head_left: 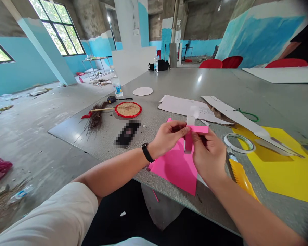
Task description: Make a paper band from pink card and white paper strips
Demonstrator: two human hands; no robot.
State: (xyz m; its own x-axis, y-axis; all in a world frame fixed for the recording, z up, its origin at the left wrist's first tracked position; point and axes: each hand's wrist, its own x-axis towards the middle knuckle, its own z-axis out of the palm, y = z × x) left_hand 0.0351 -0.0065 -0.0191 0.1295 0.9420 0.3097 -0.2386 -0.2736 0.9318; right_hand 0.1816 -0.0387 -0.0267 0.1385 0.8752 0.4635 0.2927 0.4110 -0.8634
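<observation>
My left hand (168,136) wears a black watch and pinches a pink paper strip (200,129) between thumb and fingers. From the other side, my right hand (209,155) grips the same piece, its thumb near the middle. One pink length lies crosswise over an upright part, with a pale strip (190,120) showing above it. Below both hands a larger sheet of pink paper (177,167) rests at the table edge. A roll of tape (240,143) and a yellow-handled cutter (241,177) lie right of my right hand.
Yellow paper (292,181) and cut white cardboard (184,106) are on the table (154,78). Leftward lie a round woven fan (128,109), a twig bundle (95,119), a tape measure (111,99), a blurred dark object (127,134) and a water bottle (116,83).
</observation>
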